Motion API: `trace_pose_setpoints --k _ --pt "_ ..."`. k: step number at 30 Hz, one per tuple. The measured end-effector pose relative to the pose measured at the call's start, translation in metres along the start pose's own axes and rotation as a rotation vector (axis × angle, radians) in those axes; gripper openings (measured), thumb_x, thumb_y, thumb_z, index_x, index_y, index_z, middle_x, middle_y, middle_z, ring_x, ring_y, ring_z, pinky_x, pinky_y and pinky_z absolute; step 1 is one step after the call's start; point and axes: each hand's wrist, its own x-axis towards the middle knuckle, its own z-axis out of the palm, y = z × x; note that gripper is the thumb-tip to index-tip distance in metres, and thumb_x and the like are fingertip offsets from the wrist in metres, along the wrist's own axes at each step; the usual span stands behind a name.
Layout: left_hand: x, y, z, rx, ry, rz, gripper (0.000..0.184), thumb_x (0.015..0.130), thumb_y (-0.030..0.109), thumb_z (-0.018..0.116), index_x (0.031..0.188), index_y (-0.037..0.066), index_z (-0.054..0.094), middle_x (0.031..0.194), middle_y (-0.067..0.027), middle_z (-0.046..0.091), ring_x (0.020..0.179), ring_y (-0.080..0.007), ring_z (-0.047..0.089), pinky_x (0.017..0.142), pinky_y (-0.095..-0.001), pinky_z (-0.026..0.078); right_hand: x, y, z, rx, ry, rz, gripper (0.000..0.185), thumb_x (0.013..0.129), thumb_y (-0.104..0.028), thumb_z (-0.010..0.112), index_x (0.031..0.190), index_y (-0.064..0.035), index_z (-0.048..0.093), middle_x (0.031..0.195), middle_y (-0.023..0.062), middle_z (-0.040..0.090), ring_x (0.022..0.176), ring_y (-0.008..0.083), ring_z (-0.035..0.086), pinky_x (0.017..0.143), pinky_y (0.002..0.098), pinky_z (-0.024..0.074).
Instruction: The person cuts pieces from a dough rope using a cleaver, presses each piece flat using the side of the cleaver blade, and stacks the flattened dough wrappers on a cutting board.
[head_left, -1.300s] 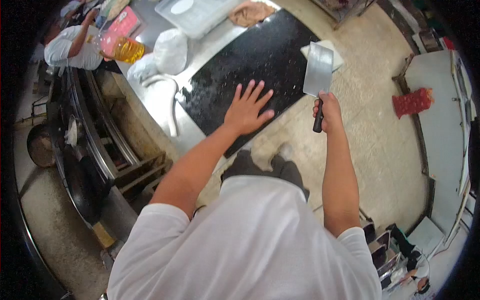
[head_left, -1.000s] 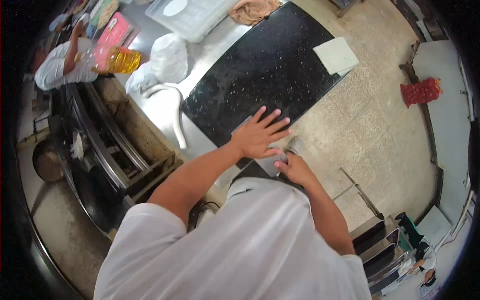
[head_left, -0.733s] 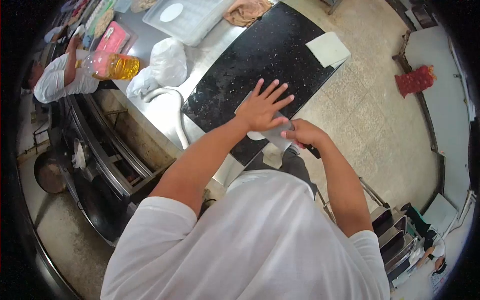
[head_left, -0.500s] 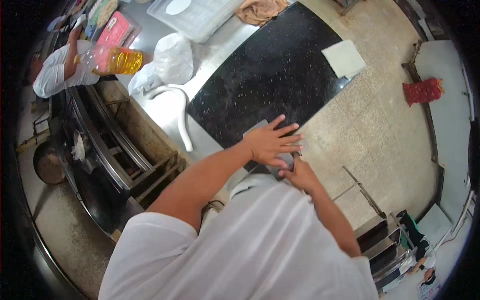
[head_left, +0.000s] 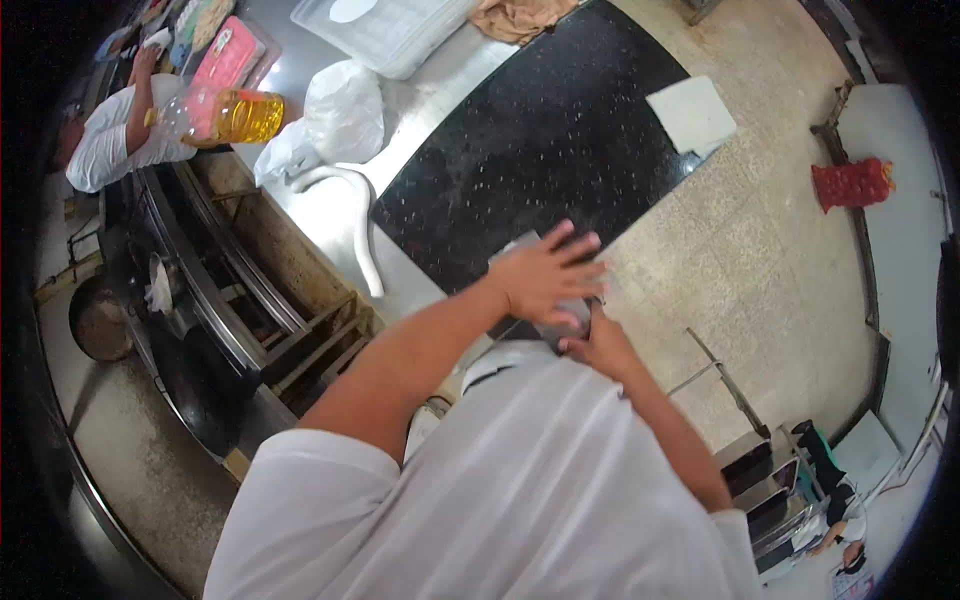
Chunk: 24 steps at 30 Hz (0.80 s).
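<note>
A wide, flat grey blade, which looks like a cleaver (head_left: 516, 243), lies at the near edge of the black speckled board (head_left: 520, 130), close to my body. My left hand (head_left: 545, 280) is over the blade with its fingers spread, covering much of it; I cannot tell whether the palm presses on it. At the blade's near right end my right hand (head_left: 604, 345) is closed around the handle, which its fingers mostly hide. Small pale bits are scattered over the board.
A white hose (head_left: 362, 235), plastic bag (head_left: 345, 110), oil bottle (head_left: 250, 117) and clear plastic box (head_left: 400, 30) are left of the board. A folded white cloth (head_left: 692, 115) hangs at its right edge. A co-worker (head_left: 125, 130) is at far left, beside the stove (head_left: 215, 290).
My left hand's fingers have spread and lifted slightly, with some blur. My right hand keeps its grip in nearly the same place. The view has shifted a little.
</note>
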Motion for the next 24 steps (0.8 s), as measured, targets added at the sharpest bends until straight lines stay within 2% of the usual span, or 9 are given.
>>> trace_pose_setpoints --k 2,4,8,12,15,17,20,22,24 --pt "0.012 -0.018 -0.008 0.022 0.004 0.000 0.073 0.092 0.067 0.049 0.152 0.025 0.046 0.161 -0.0075 0.038 0.153 -0.0323 0.026 0.123 -0.0625 0.009 -0.002 -0.014 0.004 -0.141 0.130 0.167 0.083 0.076 -0.035 0.085 0.137 0.0046 0.047 0.110 0.0299 0.069 0.102 0.0440 0.069 0.086 0.0481 0.0551" --pt "0.018 -0.019 -0.018 0.018 -0.008 0.021 0.074 0.092 0.067 0.049 0.152 0.025 0.046 0.160 -0.0069 0.039 0.153 -0.0321 0.027 0.123 -0.0624 0.010 0.008 -0.024 -0.013 -0.109 0.155 0.164 0.087 0.075 -0.038 0.086 0.138 0.0064 0.046 0.105 0.0299 0.070 0.099 0.0441 0.070 0.085 0.0486 0.0556" --pt "0.041 -0.077 -0.043 0.146 0.138 -0.083 0.075 0.091 0.067 0.051 0.152 0.024 0.047 0.161 -0.0088 0.038 0.152 -0.0334 0.027 0.122 -0.0621 0.011 0.054 -0.052 -0.067 -0.244 0.134 0.111 0.082 0.073 -0.040 0.086 0.131 0.0061 0.050 0.101 0.0288 0.071 0.098 0.0441 0.070 0.084 0.0494 0.0556" --pt "0.034 -0.053 -0.026 0.085 0.171 -0.070 0.076 0.090 0.066 0.052 0.152 0.023 0.046 0.162 -0.0113 0.036 0.153 -0.0347 0.025 0.123 -0.0615 0.009 0.032 -0.014 -0.031 -0.140 0.174 0.040 0.076 0.074 -0.041 0.086 0.125 0.0051 0.053 0.099 0.0274 0.071 0.097 0.0436 0.070 0.084 0.0498 0.0552" --pt "0.013 -0.001 -0.004 0.065 0.039 -0.031 0.075 0.092 0.069 0.048 0.151 0.024 0.048 0.160 -0.0094 0.039 0.153 -0.0329 0.026 0.123 -0.0626 0.008 -0.009 0.002 0.003 -0.046 0.070 0.112 0.074 0.075 -0.039 0.086 0.126 0.0035 0.052 0.103 0.0275 0.071 0.100 0.0435 0.069 0.086 0.0502 0.0546" --pt "0.030 -0.009 -0.001 0.035 0.030 0.032 0.074 0.092 0.070 0.047 0.150 0.024 0.049 0.160 -0.0083 0.040 0.152 -0.0328 0.027 0.123 -0.0625 0.009 -0.001 0.002 -0.006 -0.009 0.077 0.196 0.074 0.075 -0.038 0.086 0.125 0.0033 0.052 0.104 0.0273 0.071 0.101 0.0434 0.069 0.086 0.0502 0.0545" --pt "0.042 -0.024 -0.019 0.088 0.090 -0.014 0.073 0.092 0.069 0.048 0.150 0.024 0.050 0.159 -0.0062 0.042 0.151 -0.0335 0.029 0.123 -0.0614 0.012 0.005 -0.030 -0.040 -0.153 0.169 0.252 0.073 0.075 -0.037 0.086 0.124 0.0040 0.052 0.103 0.0271 0.071 0.099 0.0428 0.070 0.085 0.0495 0.0551" --pt "0.047 -0.046 -0.039 0.152 0.131 -0.160 0.072 0.092 0.068 0.049 0.150 0.024 0.050 0.159 -0.0084 0.042 0.150 -0.0347 0.030 0.123 -0.0611 0.012 0.029 -0.042 -0.065 -0.272 0.134 0.115 0.072 0.075 -0.037 0.086 0.123 0.0046 0.051 0.102 0.0267 0.071 0.098 0.0427 0.070 0.085 0.0498 0.0549" --pt "0.055 -0.079 -0.048 0.187 0.181 -0.149 0.073 0.092 0.068 0.049 0.150 0.023 0.050 0.159 -0.0099 0.041 0.151 -0.0353 0.030 0.122 -0.0614 0.011 0.049 -0.052 -0.076 -0.292 0.175 0.078 0.071 0.076 -0.036 0.085 0.123 0.0046 0.051 0.102 0.0270 0.071 0.100 0.0430 0.070 0.086 0.0502 0.0546"
